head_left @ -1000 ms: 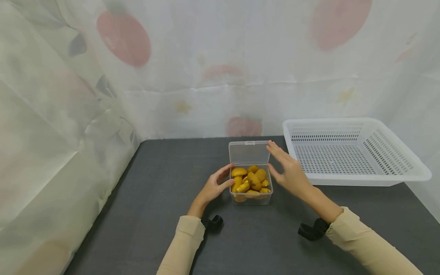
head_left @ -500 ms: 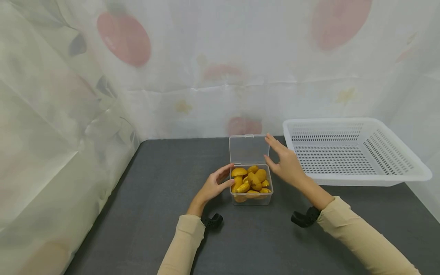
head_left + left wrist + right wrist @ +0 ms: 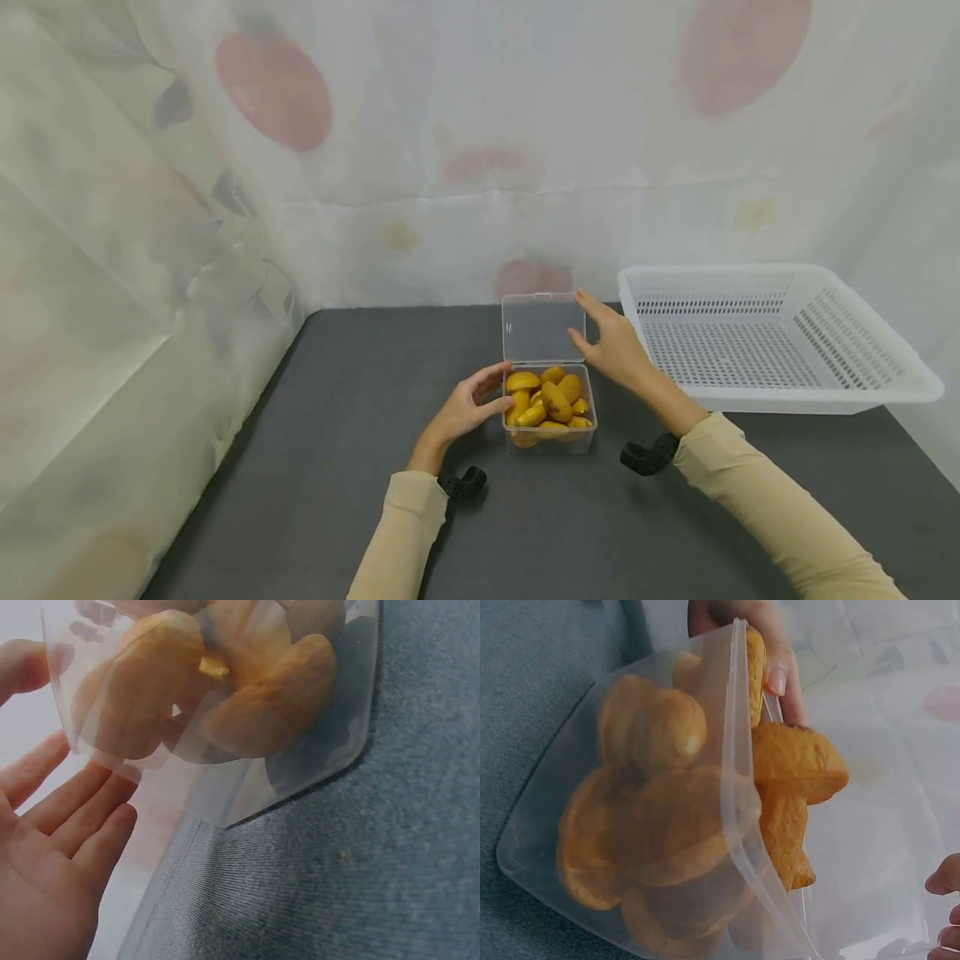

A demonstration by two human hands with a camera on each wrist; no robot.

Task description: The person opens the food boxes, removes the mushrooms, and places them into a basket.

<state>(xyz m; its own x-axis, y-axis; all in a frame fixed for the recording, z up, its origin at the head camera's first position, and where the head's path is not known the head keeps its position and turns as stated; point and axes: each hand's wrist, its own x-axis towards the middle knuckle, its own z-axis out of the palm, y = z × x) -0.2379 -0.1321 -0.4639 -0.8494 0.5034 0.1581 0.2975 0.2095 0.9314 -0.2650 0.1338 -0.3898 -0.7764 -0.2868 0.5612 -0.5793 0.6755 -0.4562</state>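
The clear box [image 3: 566,442] stands about midway between the left and right edges of the tabletop [image 3: 360,417], in its rear half, its hinged lid [image 3: 536,329] tipped up towards the back edge. Yellow mushrooms [image 3: 557,402] fill it to around the rim. A broad stretch of tabletop separates the box from the left edge, and more lies between it and the front. On the right the room is tighter: a white basket [image 3: 783,401] covers the back right corner, leaving a narrow gap that the right forearm crosses. The left hand [image 3: 463,408] lies against the box's left wall, loosely bent, thumb apart from fingers, touching without a closed grip. The right hand [image 3: 617,346] is spread wide beside the lid's right edge, fingers extended, with hold of nothing; whether its tips touch the lid I cannot tell. The tabletop is dark grey and matt. A pale, creased sheet [image 3: 420,100] with faded red prints hangs behind the back edge and along the left
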